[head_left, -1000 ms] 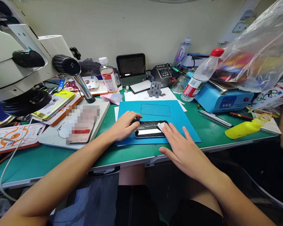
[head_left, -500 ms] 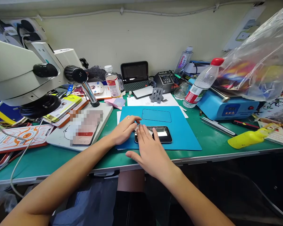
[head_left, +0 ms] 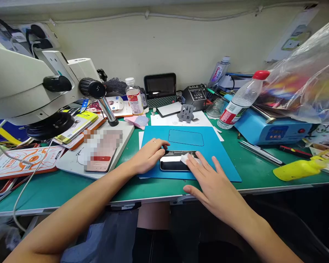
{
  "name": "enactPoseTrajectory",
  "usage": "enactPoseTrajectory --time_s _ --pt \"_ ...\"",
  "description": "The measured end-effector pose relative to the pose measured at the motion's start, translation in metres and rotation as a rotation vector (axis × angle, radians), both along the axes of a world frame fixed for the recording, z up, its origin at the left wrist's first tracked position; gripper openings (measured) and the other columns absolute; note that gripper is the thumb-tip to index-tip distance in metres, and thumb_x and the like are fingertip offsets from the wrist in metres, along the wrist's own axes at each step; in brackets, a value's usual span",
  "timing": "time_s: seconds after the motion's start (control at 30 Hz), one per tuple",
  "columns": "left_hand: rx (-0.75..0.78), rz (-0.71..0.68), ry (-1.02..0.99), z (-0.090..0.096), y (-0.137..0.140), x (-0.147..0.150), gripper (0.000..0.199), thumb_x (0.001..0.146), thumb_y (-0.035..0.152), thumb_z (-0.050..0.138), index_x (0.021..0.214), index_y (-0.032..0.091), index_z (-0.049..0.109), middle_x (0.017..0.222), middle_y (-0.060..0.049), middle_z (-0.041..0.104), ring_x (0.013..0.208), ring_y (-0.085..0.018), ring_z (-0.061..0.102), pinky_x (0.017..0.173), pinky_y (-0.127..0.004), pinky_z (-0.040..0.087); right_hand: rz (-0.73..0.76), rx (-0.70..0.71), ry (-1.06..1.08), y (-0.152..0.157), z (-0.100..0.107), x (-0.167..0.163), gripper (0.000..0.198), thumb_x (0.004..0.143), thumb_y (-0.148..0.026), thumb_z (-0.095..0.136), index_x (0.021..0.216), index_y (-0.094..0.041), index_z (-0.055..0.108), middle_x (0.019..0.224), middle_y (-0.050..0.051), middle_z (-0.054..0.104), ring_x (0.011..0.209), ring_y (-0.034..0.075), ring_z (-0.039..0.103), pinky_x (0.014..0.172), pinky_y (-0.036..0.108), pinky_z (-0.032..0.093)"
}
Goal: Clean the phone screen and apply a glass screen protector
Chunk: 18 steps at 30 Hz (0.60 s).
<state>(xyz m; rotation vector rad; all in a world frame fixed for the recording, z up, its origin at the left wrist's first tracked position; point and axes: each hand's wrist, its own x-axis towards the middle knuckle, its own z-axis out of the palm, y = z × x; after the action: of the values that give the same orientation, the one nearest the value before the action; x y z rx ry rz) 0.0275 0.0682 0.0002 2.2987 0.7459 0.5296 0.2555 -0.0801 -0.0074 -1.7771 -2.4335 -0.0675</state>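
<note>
Resting near the blue mat's [head_left: 222, 160] front edge, the phone [head_left: 171, 162] is steadied by the left hand [head_left: 146, 157] while the flat, open right hand [head_left: 212, 180] presses a white wipe [head_left: 185, 158] onto it.

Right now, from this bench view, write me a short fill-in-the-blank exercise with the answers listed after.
1. The phone lies on a mat whose colour is ____.
2. The right hand presses a small ____ wipe against the phone.
3. The left hand rests at the phone's ____ end.
4. The tilted bottle leaning on the blue machine has a ____ cap.

Missing words: blue; white; left; red
</note>
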Motion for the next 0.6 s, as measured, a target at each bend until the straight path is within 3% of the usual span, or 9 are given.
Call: enactPoseTrajectory --time_s 0.23,0.47,0.6 --pt "-0.022 -0.009 -0.023 -0.002 -0.001 -0.001 0.036 0.102 0.029 0.030 0.124 0.018 0.056 0.114 -0.008 0.066 0.107 -0.024 0.054 0.099 -0.042 0.043 0.103 0.007 0.007 0.031 0.008 -0.039 0.070 0.098 -0.065 0.040 0.145 -0.014 0.055 0.160 0.017 0.042 0.152 0.040 0.026 0.116 0.064 0.035" --pt "-0.011 0.019 -0.025 -0.002 0.000 -0.001 0.037 0.102 0.030 0.030 0.127 0.018 0.056 0.115 -0.007 0.066 0.107 -0.023 0.055 0.100 -0.041 0.044 0.178 0.041 -0.015 0.029 0.011 -0.021 0.060 0.095 -0.060 0.053 0.143 -0.023 0.056 0.159 0.021 0.044 0.151 0.046 0.025 0.111 0.067 0.038" --pt "-0.008 0.036 -0.037 -0.005 0.001 0.000 0.039 0.103 0.031 0.030 0.128 0.017 0.056 0.114 -0.007 0.066 0.108 -0.023 0.055 0.100 -0.041 0.043 0.172 0.027 0.000 0.035 0.013 -0.028 0.061 0.094 -0.061 0.054 0.142 -0.023 0.057 0.159 0.022 0.042 0.151 0.048 0.026 0.109 0.068 0.041"
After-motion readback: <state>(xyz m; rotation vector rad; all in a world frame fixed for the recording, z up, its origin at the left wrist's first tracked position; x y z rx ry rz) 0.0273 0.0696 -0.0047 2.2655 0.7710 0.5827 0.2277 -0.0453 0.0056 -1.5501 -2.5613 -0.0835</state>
